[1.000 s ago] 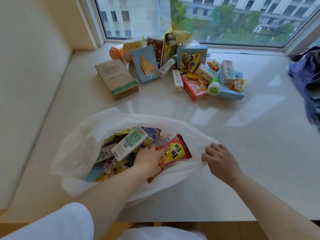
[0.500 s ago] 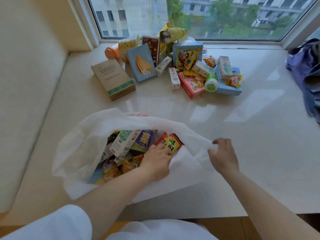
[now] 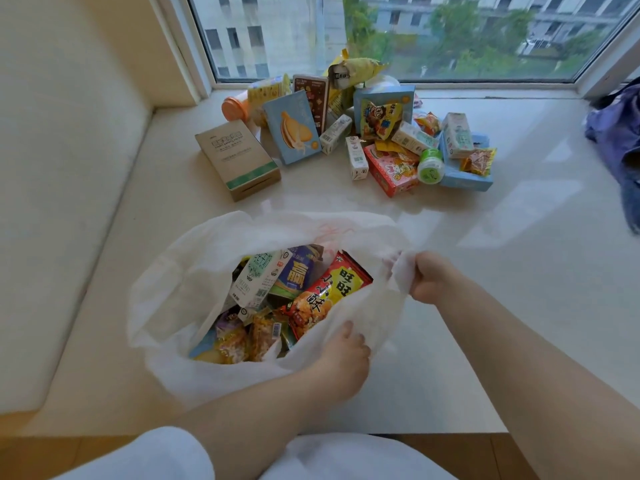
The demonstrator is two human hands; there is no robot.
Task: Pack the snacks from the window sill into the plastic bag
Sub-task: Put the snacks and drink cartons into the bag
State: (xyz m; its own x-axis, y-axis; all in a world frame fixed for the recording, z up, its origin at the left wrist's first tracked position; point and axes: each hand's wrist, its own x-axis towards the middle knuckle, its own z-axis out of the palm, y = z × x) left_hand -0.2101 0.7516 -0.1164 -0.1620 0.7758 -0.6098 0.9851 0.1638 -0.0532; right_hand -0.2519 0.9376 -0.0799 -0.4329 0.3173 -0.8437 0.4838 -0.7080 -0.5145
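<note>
A white plastic bag lies open on the pale window sill, near its front edge. Inside it I see a red and yellow snack packet, a white milk carton and several small wrapped snacks. My left hand grips the bag's near rim. My right hand is closed on the bag's right rim and holds it up. More snacks are heaped by the window: a brown box, a blue biscuit box, a red box and a green-capped bottle.
A purple cloth bag lies at the sill's right end. The wall closes off the left side and the window frame the back. My white-clad knees are below the sill's front edge.
My left hand came out of the bag and took hold of its near rim. My right hand closed on the right rim and lifted it, opening the mouth wider.
</note>
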